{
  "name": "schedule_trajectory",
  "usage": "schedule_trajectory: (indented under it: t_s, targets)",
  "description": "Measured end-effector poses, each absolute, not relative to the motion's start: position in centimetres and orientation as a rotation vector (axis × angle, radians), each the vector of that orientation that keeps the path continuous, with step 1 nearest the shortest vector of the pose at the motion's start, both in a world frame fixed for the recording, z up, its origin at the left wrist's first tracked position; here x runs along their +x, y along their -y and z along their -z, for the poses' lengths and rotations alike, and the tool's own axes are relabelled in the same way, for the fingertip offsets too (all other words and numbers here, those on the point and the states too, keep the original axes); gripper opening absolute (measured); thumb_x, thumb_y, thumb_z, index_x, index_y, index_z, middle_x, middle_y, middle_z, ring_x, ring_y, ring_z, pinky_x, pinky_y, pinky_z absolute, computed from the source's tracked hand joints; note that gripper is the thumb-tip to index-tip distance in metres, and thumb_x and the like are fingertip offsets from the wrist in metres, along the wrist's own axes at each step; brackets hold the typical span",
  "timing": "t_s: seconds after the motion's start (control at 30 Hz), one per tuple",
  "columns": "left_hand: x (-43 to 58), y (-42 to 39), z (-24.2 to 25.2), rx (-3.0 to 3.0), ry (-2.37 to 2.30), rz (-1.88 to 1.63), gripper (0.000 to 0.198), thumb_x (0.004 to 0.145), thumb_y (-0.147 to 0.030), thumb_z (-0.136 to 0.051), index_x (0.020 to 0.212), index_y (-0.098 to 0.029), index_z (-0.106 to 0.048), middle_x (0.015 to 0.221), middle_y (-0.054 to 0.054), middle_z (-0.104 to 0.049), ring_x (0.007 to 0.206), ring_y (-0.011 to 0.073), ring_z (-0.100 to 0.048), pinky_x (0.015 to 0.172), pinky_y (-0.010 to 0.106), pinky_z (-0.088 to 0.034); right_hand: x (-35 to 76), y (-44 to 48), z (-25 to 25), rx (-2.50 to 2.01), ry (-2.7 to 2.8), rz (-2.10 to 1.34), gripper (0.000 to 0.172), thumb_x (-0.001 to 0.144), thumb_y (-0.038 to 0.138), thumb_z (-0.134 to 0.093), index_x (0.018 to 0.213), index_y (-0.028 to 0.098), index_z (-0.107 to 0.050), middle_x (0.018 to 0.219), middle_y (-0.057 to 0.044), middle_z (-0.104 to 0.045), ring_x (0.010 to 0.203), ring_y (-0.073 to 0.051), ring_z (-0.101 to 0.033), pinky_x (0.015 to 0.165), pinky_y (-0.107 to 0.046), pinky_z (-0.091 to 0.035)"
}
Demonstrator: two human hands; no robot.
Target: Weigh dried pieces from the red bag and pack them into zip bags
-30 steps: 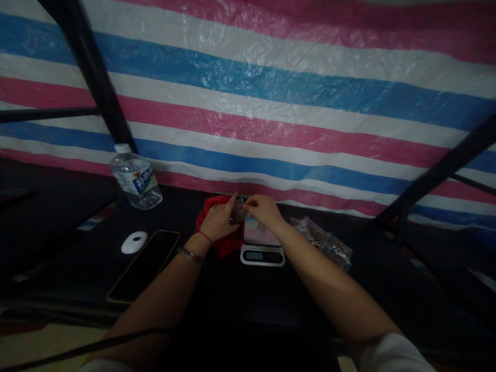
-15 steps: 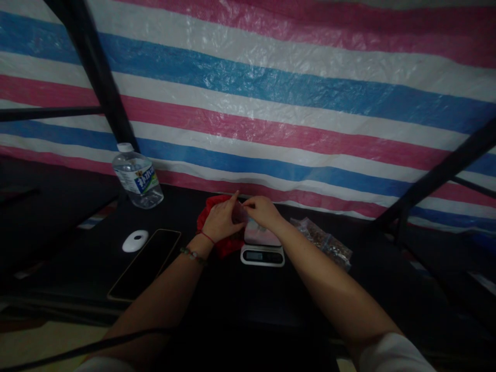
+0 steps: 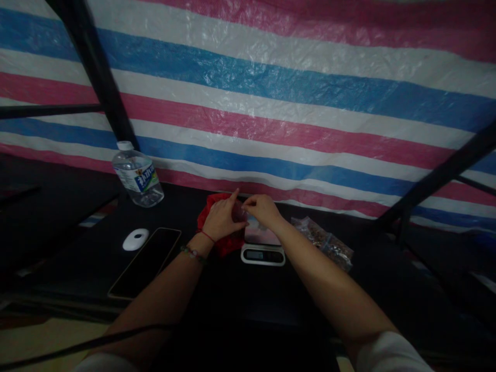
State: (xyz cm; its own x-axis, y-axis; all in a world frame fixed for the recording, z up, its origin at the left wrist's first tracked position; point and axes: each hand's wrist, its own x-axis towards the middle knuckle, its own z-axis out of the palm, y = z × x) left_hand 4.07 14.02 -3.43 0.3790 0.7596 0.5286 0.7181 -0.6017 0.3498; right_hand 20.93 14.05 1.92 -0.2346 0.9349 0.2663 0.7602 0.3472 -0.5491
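A clear plastic bag [image 3: 239, 212], faintly seen, lies between my two hands. My left hand [image 3: 223, 219] rests over a crumpled red plastic bag [image 3: 229, 246], its thumb and index finger spread apart on either side of the clear film. Thumb and fingertips of my right hand [image 3: 264, 210] are pinched together at what looks like the clear bag's edge. Below that hand sits a small white digital scale [image 3: 262, 255] with a shiny plate. Some small item on the plate is partly hidden by my right hand. The scale's reading is too dark to make out.
Several clear bags of small brownish and metallic pieces [image 3: 323, 242] lie right of my right forearm. On the left are a phone [image 3: 145, 263], a white rounded device [image 3: 135, 239] and a water bottle [image 3: 138, 175]. Behind hangs a striped plastic sheet [image 3: 271, 113], with dark frame bars [image 3: 96, 72] at the sides.
Both hands keep nearly the same places and poses. My right fingers have shifted very slightly left at the clear bag. The view has moved a little.
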Motion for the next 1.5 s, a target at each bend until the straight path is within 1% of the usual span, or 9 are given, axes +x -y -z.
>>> schedule_trajectory:
  t_s: [0.37, 0.5, 0.57, 0.67, 0.9, 1.0, 1.13, 1.33, 1.5]
  targets:
    - [4.0, -14.1, 3.4, 2.517, -1.379, -1.059, 0.11, 0.06, -0.053, -0.077, 0.147, -0.015, -0.021, 0.115, 0.016, -0.062, 0.108, 0.0338, -0.058, 0.094, 0.045, -0.044, 22.0, -13.8, -2.2, -1.37, 1.962, -0.485, 0.013, 0.076, 0.016, -0.059, 0.081, 0.016, -0.071, 0.081, -0.004, -0.07, 0.075, -0.016, -0.063, 0.07, -0.026, -0.044]
    - [3.8, -14.1, 3.7, 2.332, -1.228, -1.18, 0.092, 0.068, -0.049, -0.072, 0.143, -0.017, -0.031, 0.122, 0.015, -0.059, 0.109, 0.0299, -0.059, 0.093, 0.041, -0.046, 23.7, -13.0, -2.2, -1.272, 1.714, -0.759, 0.011, 0.077, 0.021, -0.056, 0.083, 0.015, -0.062, 0.077, -0.003, -0.066, 0.069, -0.016, -0.063, 0.063, -0.026, -0.047]
    - [3.8, -14.2, 4.1, 2.197, -1.076, -1.236, 0.08, 0.075, -0.043, -0.067, 0.141, -0.016, -0.033, 0.122, 0.014, -0.059, 0.101, 0.0258, -0.062, 0.086, 0.038, -0.051, 24.4, -12.4, -1.9, -1.231, 1.577, -0.893, 0.012, 0.077, 0.024, -0.055, 0.087, 0.017, -0.057, 0.077, -0.003, -0.065, 0.067, -0.016, -0.064, 0.057, -0.025, -0.046]
    - [4.2, -14.2, 4.6, 2.04, -0.876, -1.229, 0.072, 0.079, -0.037, -0.064, 0.14, -0.016, -0.033, 0.096, 0.008, -0.065, 0.077, 0.0186, -0.064, 0.069, 0.031, -0.053, 25.3, -11.5, -0.8, -1.187, 1.482, -0.962, 0.018, 0.074, 0.021, -0.055, 0.092, 0.018, -0.053, 0.081, -0.002, -0.065, 0.066, -0.015, -0.065, 0.056, -0.025, -0.048]
    - [5.8, -13.3, 4.3, 1.737, -0.63, -1.299, 0.052, 0.076, -0.03, -0.069, 0.123, -0.017, -0.051, 0.08, 0.001, -0.06, 0.069, 0.0122, -0.059, 0.064, 0.024, -0.05, 26.5, -7.3, -0.2, -1.267, 1.757, -0.659, 0.045, 0.07, 0.009, -0.054, 0.113, 0.02, -0.057, 0.091, -0.003, -0.068, 0.077, -0.015, -0.064, 0.073, -0.03, -0.051]
    - [6.3, -12.5, 3.9, 1.741, -0.581, -1.156, 0.035, 0.075, -0.03, -0.07, 0.105, -0.014, -0.061, 0.08, 0.003, -0.063, 0.069, 0.0129, -0.06, 0.063, 0.024, -0.05, 26.1, -5.0, -1.1, -1.291, 1.844, -0.532, 0.042, 0.074, 0.017, -0.061, 0.116, 0.02, -0.059, 0.098, -0.005, -0.069, 0.086, -0.018, -0.064, 0.079, -0.032, -0.049]
    - [6.9, -11.4, 3.8, 1.897, -0.526, -1.01, 0.033, 0.075, -0.031, -0.071, 0.102, -0.013, -0.063, 0.077, 0.003, -0.065, 0.067, 0.0131, -0.061, 0.062, 0.025, -0.051, 26.4, -3.0, -1.5, -1.34, 1.953, -0.485, 0.014, 0.081, 0.021, -0.057, 0.09, 0.02, -0.069, 0.084, -0.004, -0.07, 0.076, -0.017, -0.064, 0.072, -0.03, -0.047]
    - [6.8, -11.2, 3.7, 2.273, -0.571, -0.97, 0.029, 0.081, -0.027, -0.062, 0.108, -0.016, -0.063, 0.081, 0.003, -0.066, 0.07, 0.0122, -0.063, 0.063, 0.022, -0.05, 34.2, -2.6, -0.1, -1.48, 1.6, -0.467, 0.022, 0.086, 0.034, -0.053, 0.09, 0.017, -0.065, 0.084, -0.005, -0.068, 0.076, -0.019, -0.062, 0.069, -0.03, -0.047]
    - [6.8, -11.3, 3.7, 2.363, -0.598, -0.956, 0.026, 0.082, -0.025, -0.061, 0.105, -0.015, -0.064, 0.076, 0.002, -0.066, 0.066, 0.0111, -0.062, 0.06, 0.02, -0.049, 39.7, -5.4, -0.1, -1.48, 1.936, -0.436, 0.023, 0.088, 0.034, -0.05, 0.094, 0.019, -0.067, 0.113, -0.009, -0.063, 0.107, -0.023, -0.057, 0.094, -0.039, -0.043]
